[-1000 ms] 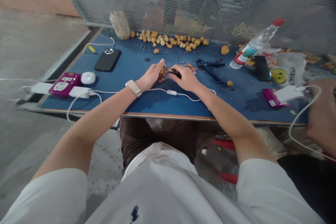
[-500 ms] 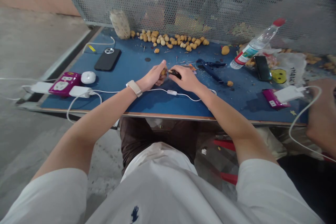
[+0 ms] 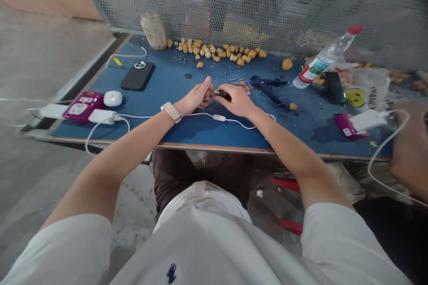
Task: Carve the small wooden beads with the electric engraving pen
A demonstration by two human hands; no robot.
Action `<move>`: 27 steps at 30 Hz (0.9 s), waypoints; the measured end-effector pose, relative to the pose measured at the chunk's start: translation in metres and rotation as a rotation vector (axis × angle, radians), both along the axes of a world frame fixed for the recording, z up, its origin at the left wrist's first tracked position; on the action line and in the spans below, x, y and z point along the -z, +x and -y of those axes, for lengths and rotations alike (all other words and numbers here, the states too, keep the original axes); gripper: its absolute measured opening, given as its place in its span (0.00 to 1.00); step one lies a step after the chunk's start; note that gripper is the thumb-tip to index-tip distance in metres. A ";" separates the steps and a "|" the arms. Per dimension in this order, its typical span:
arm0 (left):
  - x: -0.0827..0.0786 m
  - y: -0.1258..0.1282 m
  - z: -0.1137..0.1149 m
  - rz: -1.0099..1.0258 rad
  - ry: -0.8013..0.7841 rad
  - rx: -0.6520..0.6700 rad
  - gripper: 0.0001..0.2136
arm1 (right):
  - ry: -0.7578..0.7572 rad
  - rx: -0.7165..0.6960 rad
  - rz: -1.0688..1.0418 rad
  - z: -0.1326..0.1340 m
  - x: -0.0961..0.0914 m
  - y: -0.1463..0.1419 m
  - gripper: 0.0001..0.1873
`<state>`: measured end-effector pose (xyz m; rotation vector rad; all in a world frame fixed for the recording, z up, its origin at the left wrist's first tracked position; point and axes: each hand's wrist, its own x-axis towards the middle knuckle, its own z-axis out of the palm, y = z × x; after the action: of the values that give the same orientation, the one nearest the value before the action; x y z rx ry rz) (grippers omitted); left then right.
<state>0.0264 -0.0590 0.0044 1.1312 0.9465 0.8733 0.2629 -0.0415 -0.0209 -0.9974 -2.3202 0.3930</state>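
My left hand (image 3: 195, 97) is closed around a small tan nut-like piece (image 3: 208, 93) over the middle of the blue table (image 3: 187, 124). My right hand (image 3: 236, 99) is closed on a small black-handled tool (image 3: 223, 94) whose tip meets that piece. The two hands touch each other. A watch with a pale strap (image 3: 170, 111) is on my left wrist. A heap of the same tan pieces (image 3: 217, 50) lies at the back of the table.
A black phone (image 3: 137, 75), magenta power strip (image 3: 81, 106), white case (image 3: 113, 98) and white cables (image 3: 214, 117) lie left and centre. Blue pliers (image 3: 267, 86), a water bottle (image 3: 323, 56), another phone (image 3: 333, 86) and a charger (image 3: 358, 121) lie right. Another person's arm (image 3: 409, 149) rests at the right edge.
Both hands have stayed in place over the table's middle; only the fingers have shifted slightly around the small piece and the tool.
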 end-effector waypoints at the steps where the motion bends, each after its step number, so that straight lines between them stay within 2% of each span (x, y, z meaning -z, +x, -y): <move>1: 0.001 0.000 -0.001 0.006 -0.004 0.003 0.36 | 0.002 -0.001 0.005 0.000 0.000 0.000 0.25; 19: 0.006 -0.004 -0.005 0.073 -0.051 0.026 0.35 | 0.008 0.015 -0.014 0.001 -0.002 0.000 0.21; 27: 0.000 -0.007 -0.004 -0.051 0.023 0.083 0.36 | 0.005 0.009 0.030 0.000 0.000 0.001 0.23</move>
<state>0.0198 -0.0545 0.0046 1.2094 0.9262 0.7929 0.2636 -0.0418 -0.0207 -1.0177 -2.3418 0.3700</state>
